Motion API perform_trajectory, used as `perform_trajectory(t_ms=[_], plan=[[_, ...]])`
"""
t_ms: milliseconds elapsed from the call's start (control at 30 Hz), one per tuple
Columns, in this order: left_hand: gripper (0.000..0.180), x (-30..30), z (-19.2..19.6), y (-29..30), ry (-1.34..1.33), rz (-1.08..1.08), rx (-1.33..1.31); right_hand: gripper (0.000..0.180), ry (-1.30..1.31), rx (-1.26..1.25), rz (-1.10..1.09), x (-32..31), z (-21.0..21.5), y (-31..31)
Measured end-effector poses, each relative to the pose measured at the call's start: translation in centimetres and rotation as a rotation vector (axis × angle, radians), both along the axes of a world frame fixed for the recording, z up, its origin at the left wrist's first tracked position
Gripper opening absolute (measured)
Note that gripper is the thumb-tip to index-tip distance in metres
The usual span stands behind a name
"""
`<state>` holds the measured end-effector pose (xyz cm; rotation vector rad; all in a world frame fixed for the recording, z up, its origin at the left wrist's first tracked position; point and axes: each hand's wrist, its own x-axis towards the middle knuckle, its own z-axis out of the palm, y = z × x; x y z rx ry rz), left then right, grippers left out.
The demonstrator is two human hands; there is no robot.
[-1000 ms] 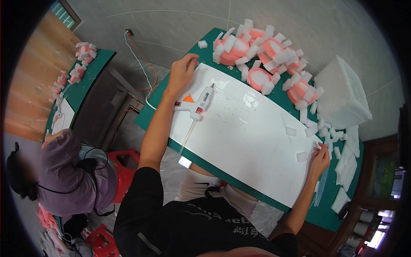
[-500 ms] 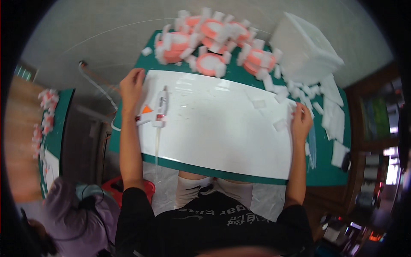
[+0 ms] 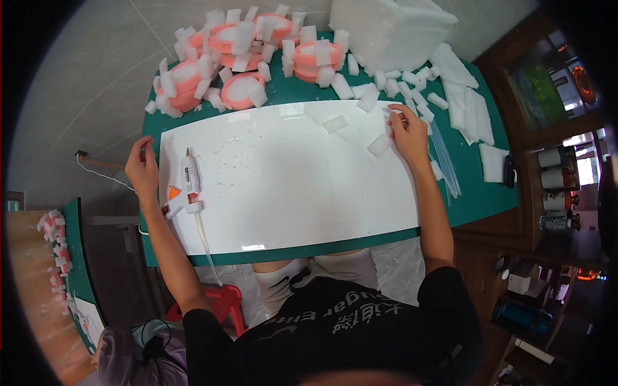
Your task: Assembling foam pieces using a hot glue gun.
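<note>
Left hand (image 3: 143,170): fingers parted, no item visible; just beside left edge of white board (image 3: 290,186). Right hand (image 3: 410,134): fingers bent at far right corner; cannot tell whether pinching. Board: flat on green table (image 3: 479,196); likely stiff, slick; hold by opposite edges. Glue gun (image 3: 190,177): on board's left part; rigid, nozzle possibly hot; take by handle. Foam blocks (image 3: 335,124): board's right part; likely soft, featherlight; pinch sides.

Rear wall (image 3: 90,109): grey, with thin pale joint lines and a socket (image 3: 82,154) at left. Floor (image 3: 399,265): grey, marbled. Right side — dark-brown wooden shelving (image 3: 526,174), bright light (image 3: 588,170) beyond. Left side — narrow green-topped table (image 3: 82,257), orange-tan panel (image 3: 32,309), red stool (image 3: 226,302).
</note>
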<state>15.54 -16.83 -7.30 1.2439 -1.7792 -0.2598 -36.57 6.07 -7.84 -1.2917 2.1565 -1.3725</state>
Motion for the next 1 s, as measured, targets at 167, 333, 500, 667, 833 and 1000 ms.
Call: perform_trajectory(t_ms=[167, 333, 500, 667, 833, 1000], plan=[[0.015, 0.1, -0.1, -0.1, -0.005, -0.011, 0.016, 0.019, 0.073, 0.03, 0.072, 0.7, 0.3, 0.2], [0.015, 0.2, -0.2, 0.1, 0.001, -0.008, 0.015, 0.019, 0.102, 0.067, 0.18, 1.7, 1.0, 0.4], [0.016, 0.1, -0.3, -0.1, -0.02, -0.006, 0.031, 0.021, 0.056, 0.096, 0.227, 1.3, 0.4, 0.5], [0.017, -0.1, -0.3, -0.3, -0.023, 0.003, 0.065, 0.02, 0.038, 0.101, 0.25, 1.5, 0.7, 0.2], [0.018, 0.2, 0.1, -0.1, -0.036, 0.001, 0.063, 0.018, 0.057, 0.092, 0.267, 1.4, 0.2, 0.0], [0.017, -0.2, 0.0, 0.2, -0.053, 0.002, 0.072, 0.016, 0.033, 0.089, 0.26, 1.6, 0.2, 0.3]])
